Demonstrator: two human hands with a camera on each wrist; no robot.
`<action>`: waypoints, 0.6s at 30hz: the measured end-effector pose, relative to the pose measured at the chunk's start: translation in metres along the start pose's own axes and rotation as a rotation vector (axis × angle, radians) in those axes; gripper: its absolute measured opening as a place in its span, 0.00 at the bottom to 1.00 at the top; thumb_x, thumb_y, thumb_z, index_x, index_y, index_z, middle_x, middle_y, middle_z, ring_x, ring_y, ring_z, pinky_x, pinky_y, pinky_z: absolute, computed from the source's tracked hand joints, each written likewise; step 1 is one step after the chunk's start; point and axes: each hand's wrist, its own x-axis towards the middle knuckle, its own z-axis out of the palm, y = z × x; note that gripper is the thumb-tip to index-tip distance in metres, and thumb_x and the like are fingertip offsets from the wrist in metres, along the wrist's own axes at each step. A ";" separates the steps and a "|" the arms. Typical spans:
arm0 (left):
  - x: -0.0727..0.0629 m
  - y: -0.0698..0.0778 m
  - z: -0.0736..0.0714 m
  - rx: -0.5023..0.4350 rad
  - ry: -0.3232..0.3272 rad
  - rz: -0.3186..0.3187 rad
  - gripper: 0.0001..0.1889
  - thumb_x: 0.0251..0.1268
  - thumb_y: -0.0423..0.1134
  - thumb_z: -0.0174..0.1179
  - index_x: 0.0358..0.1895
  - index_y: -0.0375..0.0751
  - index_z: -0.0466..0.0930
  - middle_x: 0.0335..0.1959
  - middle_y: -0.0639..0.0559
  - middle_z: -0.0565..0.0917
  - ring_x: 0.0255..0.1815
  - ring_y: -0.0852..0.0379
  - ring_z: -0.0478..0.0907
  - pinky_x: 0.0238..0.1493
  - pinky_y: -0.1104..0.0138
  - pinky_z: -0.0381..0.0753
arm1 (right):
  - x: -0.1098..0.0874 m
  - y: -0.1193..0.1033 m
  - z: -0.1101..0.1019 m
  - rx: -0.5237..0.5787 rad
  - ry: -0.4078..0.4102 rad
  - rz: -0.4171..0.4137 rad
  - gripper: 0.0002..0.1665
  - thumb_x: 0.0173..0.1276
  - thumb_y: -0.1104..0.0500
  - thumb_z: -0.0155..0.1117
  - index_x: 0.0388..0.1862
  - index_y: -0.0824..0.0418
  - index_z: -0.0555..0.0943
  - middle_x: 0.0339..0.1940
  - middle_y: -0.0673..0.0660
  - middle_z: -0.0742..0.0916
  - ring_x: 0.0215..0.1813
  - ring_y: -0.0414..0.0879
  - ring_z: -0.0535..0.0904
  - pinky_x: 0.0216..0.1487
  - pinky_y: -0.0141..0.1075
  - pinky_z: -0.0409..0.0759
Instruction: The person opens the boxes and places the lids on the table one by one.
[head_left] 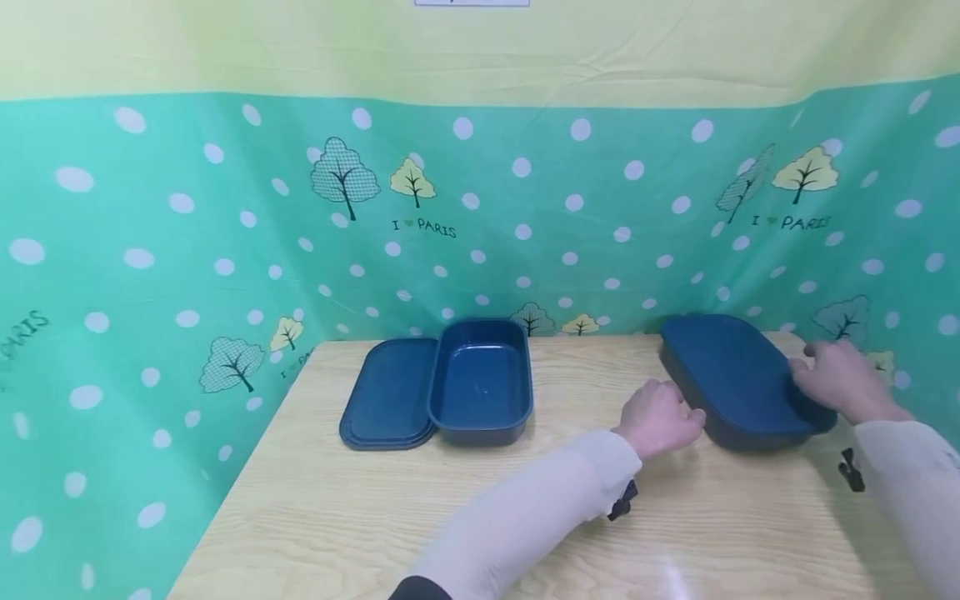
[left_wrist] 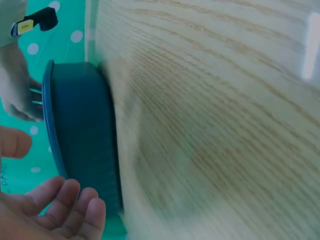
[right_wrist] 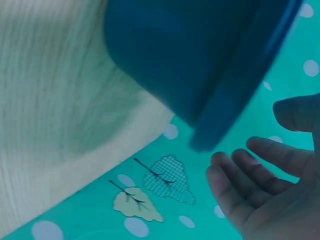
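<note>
A dark blue plastic container (head_left: 693, 392) stands at the right of the table, with a flat blue lid (head_left: 738, 375) lying over its top. A darker strip shows along the lid's right edge. My left hand (head_left: 660, 417) is beside the container's left side; in the left wrist view its fingertips (left_wrist: 95, 212) are close to the rim, loosely bent and holding nothing. On the other side, my right hand (head_left: 840, 379) hovers by the right edge. The right wrist view shows its fingers (right_wrist: 265, 155) spread loosely, just off the rim, with nothing between them.
A second dark blue container (head_left: 482, 387), without a lid, sits at the back left of the wooden table (head_left: 360, 517). Another blue lid (head_left: 390, 392) lies flat against its left side. A green dotted curtain (head_left: 480, 208) hangs right behind the table's back edge.
</note>
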 end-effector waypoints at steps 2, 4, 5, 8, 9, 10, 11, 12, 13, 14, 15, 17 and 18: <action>0.001 0.001 0.002 -0.013 -0.003 -0.014 0.19 0.61 0.60 0.56 0.40 0.50 0.83 0.39 0.61 0.81 0.38 0.64 0.77 0.32 0.72 0.73 | -0.002 0.003 0.002 -0.004 -0.004 0.003 0.36 0.73 0.50 0.45 0.56 0.86 0.66 0.50 0.86 0.69 0.50 0.80 0.64 0.43 0.68 0.68; 0.002 0.002 0.003 -0.031 -0.010 -0.038 0.21 0.61 0.61 0.56 0.42 0.50 0.83 0.40 0.61 0.82 0.40 0.64 0.78 0.33 0.72 0.74 | -0.002 0.005 0.003 -0.006 -0.008 -0.001 0.36 0.73 0.49 0.45 0.56 0.86 0.66 0.50 0.85 0.70 0.50 0.80 0.65 0.42 0.68 0.69; 0.003 0.002 0.003 -0.037 -0.013 -0.047 0.21 0.60 0.62 0.56 0.43 0.49 0.83 0.40 0.61 0.82 0.40 0.64 0.78 0.33 0.71 0.75 | -0.002 0.006 0.004 -0.008 -0.010 -0.003 0.36 0.73 0.50 0.46 0.56 0.86 0.66 0.50 0.85 0.70 0.49 0.79 0.66 0.41 0.67 0.69; 0.005 0.003 0.004 -0.057 -0.012 -0.056 0.23 0.59 0.62 0.57 0.45 0.48 0.82 0.40 0.60 0.82 0.41 0.63 0.78 0.35 0.72 0.75 | -0.002 0.006 0.006 -0.011 -0.007 -0.006 0.34 0.72 0.51 0.47 0.55 0.85 0.66 0.50 0.84 0.71 0.49 0.79 0.67 0.41 0.66 0.70; 0.006 0.004 0.005 -0.066 -0.006 -0.054 0.23 0.59 0.62 0.58 0.45 0.47 0.82 0.40 0.59 0.82 0.41 0.63 0.78 0.35 0.72 0.75 | -0.002 0.007 0.006 -0.011 -0.005 -0.006 0.34 0.72 0.51 0.48 0.55 0.85 0.66 0.50 0.84 0.71 0.48 0.78 0.68 0.41 0.66 0.70; 0.006 0.005 0.005 -0.079 0.000 -0.054 0.24 0.59 0.61 0.58 0.45 0.46 0.81 0.40 0.58 0.82 0.41 0.62 0.78 0.36 0.72 0.75 | -0.001 0.007 0.007 -0.008 -0.005 -0.007 0.33 0.72 0.52 0.48 0.55 0.85 0.66 0.50 0.84 0.72 0.48 0.78 0.68 0.41 0.66 0.70; 0.007 0.005 0.006 -0.091 0.008 -0.057 0.24 0.58 0.61 0.59 0.46 0.45 0.81 0.40 0.57 0.82 0.42 0.62 0.78 0.37 0.72 0.75 | -0.001 0.007 0.007 -0.004 -0.004 -0.006 0.33 0.72 0.52 0.48 0.55 0.85 0.66 0.50 0.84 0.72 0.48 0.78 0.68 0.41 0.66 0.70; 0.008 0.006 0.006 -0.106 0.016 -0.063 0.24 0.57 0.60 0.60 0.46 0.44 0.81 0.40 0.56 0.82 0.42 0.62 0.78 0.38 0.72 0.75 | -0.001 0.008 0.007 -0.001 -0.006 -0.003 0.34 0.72 0.52 0.48 0.56 0.85 0.66 0.50 0.84 0.72 0.48 0.78 0.68 0.41 0.65 0.70; 0.009 0.007 0.007 -0.126 0.021 -0.075 0.24 0.57 0.60 0.61 0.46 0.43 0.80 0.40 0.55 0.82 0.42 0.61 0.78 0.38 0.72 0.76 | -0.001 0.008 0.007 0.004 -0.008 0.001 0.34 0.72 0.51 0.48 0.56 0.85 0.66 0.50 0.84 0.72 0.48 0.78 0.69 0.41 0.65 0.70; 0.010 0.008 0.008 -0.154 0.024 -0.091 0.24 0.56 0.59 0.62 0.46 0.43 0.80 0.40 0.55 0.82 0.42 0.61 0.78 0.39 0.71 0.76 | -0.001 0.009 0.008 0.008 -0.016 0.008 0.35 0.72 0.51 0.47 0.56 0.85 0.65 0.50 0.83 0.72 0.48 0.78 0.69 0.40 0.65 0.70; 0.011 0.009 0.009 -0.187 0.023 -0.112 0.24 0.56 0.58 0.63 0.46 0.43 0.80 0.39 0.55 0.82 0.42 0.60 0.79 0.39 0.71 0.76 | -0.001 0.009 0.008 0.013 -0.027 0.013 0.35 0.73 0.50 0.46 0.57 0.85 0.65 0.51 0.83 0.72 0.48 0.78 0.69 0.39 0.64 0.71; 0.012 0.011 0.010 -0.244 0.014 -0.154 0.23 0.56 0.58 0.64 0.45 0.42 0.81 0.38 0.54 0.82 0.41 0.60 0.79 0.39 0.70 0.77 | -0.001 0.011 0.008 0.022 -0.049 0.029 0.35 0.73 0.50 0.45 0.58 0.84 0.64 0.51 0.83 0.71 0.48 0.78 0.69 0.38 0.63 0.72; 0.012 0.012 0.011 -0.271 0.008 -0.169 0.23 0.56 0.57 0.64 0.45 0.42 0.81 0.38 0.54 0.82 0.41 0.60 0.79 0.40 0.69 0.77 | -0.002 0.011 0.009 0.024 -0.055 0.036 0.35 0.73 0.50 0.44 0.58 0.84 0.64 0.51 0.83 0.71 0.47 0.77 0.70 0.37 0.62 0.72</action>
